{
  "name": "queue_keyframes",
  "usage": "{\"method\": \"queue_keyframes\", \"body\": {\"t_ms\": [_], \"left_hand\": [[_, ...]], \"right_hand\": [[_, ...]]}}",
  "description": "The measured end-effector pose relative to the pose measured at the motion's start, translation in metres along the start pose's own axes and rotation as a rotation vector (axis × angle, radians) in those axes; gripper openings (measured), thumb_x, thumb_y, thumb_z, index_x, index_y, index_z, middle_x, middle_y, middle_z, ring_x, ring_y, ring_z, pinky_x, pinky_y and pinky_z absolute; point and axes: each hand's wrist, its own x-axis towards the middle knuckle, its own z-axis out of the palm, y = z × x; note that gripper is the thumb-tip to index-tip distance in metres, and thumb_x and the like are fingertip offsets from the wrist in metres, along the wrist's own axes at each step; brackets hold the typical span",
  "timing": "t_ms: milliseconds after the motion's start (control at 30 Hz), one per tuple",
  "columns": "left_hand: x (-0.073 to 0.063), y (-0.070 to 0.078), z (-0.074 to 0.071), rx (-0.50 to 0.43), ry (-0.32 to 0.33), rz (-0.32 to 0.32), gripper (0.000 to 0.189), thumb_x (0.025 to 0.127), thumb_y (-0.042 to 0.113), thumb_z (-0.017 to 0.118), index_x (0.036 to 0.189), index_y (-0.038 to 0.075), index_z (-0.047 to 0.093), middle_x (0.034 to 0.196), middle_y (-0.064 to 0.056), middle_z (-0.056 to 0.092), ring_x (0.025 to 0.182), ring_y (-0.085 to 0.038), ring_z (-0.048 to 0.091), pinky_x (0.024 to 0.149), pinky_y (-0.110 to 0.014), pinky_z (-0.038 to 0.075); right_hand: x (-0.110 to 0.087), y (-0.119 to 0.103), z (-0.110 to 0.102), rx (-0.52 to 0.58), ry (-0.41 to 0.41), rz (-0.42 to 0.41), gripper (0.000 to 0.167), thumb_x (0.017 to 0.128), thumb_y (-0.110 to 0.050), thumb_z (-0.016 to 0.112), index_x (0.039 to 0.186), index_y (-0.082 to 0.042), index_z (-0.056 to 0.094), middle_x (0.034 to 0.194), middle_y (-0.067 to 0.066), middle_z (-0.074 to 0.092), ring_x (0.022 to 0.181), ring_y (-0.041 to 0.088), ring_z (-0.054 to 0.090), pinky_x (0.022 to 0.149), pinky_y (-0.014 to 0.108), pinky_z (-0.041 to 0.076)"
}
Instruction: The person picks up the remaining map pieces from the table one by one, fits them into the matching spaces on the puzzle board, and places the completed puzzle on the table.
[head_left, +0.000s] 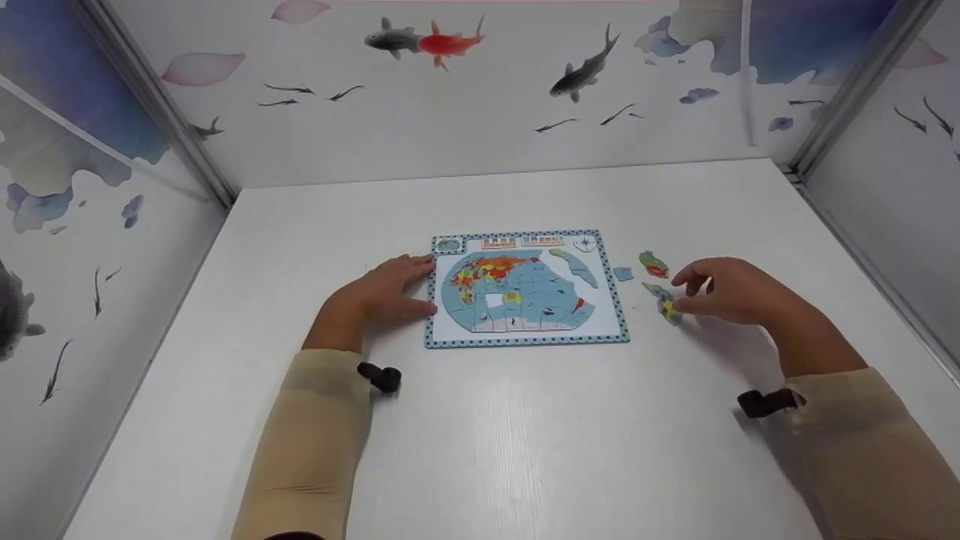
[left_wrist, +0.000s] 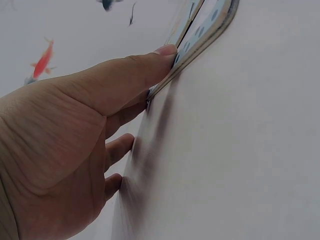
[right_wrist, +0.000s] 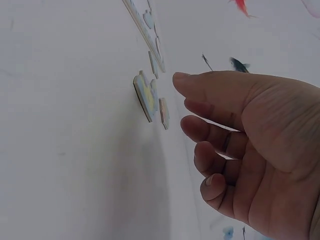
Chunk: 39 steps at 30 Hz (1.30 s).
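A world map puzzle board (head_left: pixel 526 341) with a dotted blue border lies flat on the table, with most of its pieces in and white gaps at the right and lower middle. My left hand (head_left: pixel 381 291) touches the board's left edge with thumb and fingertips, fingers fairly straight. Right of the board lie loose puzzle pieces: a small blue piece (head_left: pixel 623 274), a green and red piece (head_left: pixel 654 265) and a blue and yellow piece (head_left: pixel 664 303). Above the table, my right hand (head_left: pixel 731 292) hovers beside them, fingers loosely bent; the right wrist view shows nothing in its grasp.
The white table (head_left: pixel 480 435) is bounded by a back wall (head_left: pixel 480 127) and side panels printed with fish. Black wrist camera mounts (head_left: pixel 381 377) stick out from both sleeves.
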Motion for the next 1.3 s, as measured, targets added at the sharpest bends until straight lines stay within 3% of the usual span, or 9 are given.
{"method": "queue_keyframes", "body": {"t_ms": [233, 700, 967, 1300], "left_hand": [[0.001, 0.0, -0.002, -0.002, -0.004, -0.005, 0.091, 0.094, 0.054, 0.077, 0.169, 0.043, 0.027, 0.182, 0.01, 0.018, 0.172, -0.026, 0.005, 0.137, -0.059, 0.014], [0.0, 0.002, 0.002, 0.021, 0.024, -0.024, 0.092, 0.093, 0.054, 0.078, 0.169, 0.043, 0.028, 0.181, 0.009, 0.02, 0.171, -0.027, 0.008, 0.137, -0.059, 0.016], [0.0, 0.003, -0.001, 0.045, 0.022, -0.002, 0.091, 0.094, 0.055, 0.076, 0.169, 0.041, 0.028, 0.181, 0.01, 0.02, 0.171, -0.027, 0.007, 0.137, -0.059, 0.015], [-0.002, 0.004, -0.001, 0.017, 0.016, -0.033, 0.092, 0.093, 0.056, 0.078, 0.169, 0.045, 0.027, 0.182, 0.009, 0.019, 0.172, -0.027, 0.006, 0.137, -0.06, 0.014]], "right_hand": [[0.003, -0.001, 0.008, 0.0, -0.043, 0.0, 0.069, 0.087, -0.053, 0.085, 0.14, -0.012, 0.066, 0.124, 0.012, 0.067, 0.106, 0.03, 0.061, 0.075, 0.03, 0.053], [0.005, -0.009, 0.015, -0.032, -0.049, 0.054, 0.069, 0.089, -0.043, 0.085, 0.145, -0.009, 0.062, 0.127, 0.018, 0.066, 0.112, 0.036, 0.059, 0.09, 0.046, 0.056], [0.007, -0.008, 0.016, -0.04, -0.035, 0.054, 0.063, 0.089, -0.042, 0.085, 0.14, -0.01, 0.065, 0.122, 0.015, 0.067, 0.11, 0.034, 0.059, 0.086, 0.043, 0.056], [0.009, -0.021, 0.015, 0.005, -0.032, 0.052, 0.063, 0.088, -0.041, 0.084, 0.141, -0.013, 0.062, 0.124, 0.014, 0.065, 0.109, 0.032, 0.059, 0.081, 0.035, 0.054]]}}
